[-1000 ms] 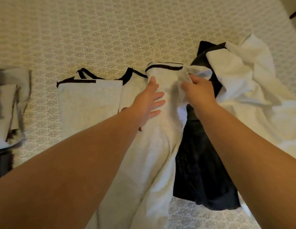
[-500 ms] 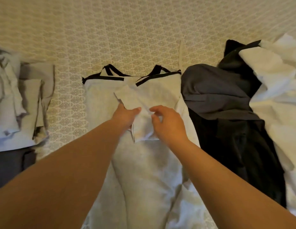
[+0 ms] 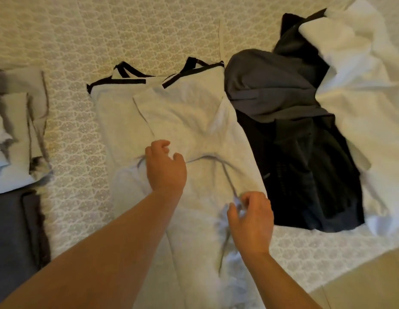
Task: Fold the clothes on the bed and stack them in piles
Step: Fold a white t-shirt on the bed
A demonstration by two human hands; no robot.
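White garment (image 3: 194, 121) with black trim lies flat mid-bed on the patterned bedspread (image 3: 149, 30). Left hand (image 3: 166, 168) hovers over its middle, fingers loosely curled and holding nothing. Right hand (image 3: 252, 221) pinches a soft fold near the bed's near edge, beside dark clothes (image 3: 305, 166).

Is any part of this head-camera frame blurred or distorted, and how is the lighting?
Head view: warm, dim light; motion blur smears the folded pile at the left edge and the fabric by the right hand; wide-angle bending curves the bed pattern; the black garment loses detail.
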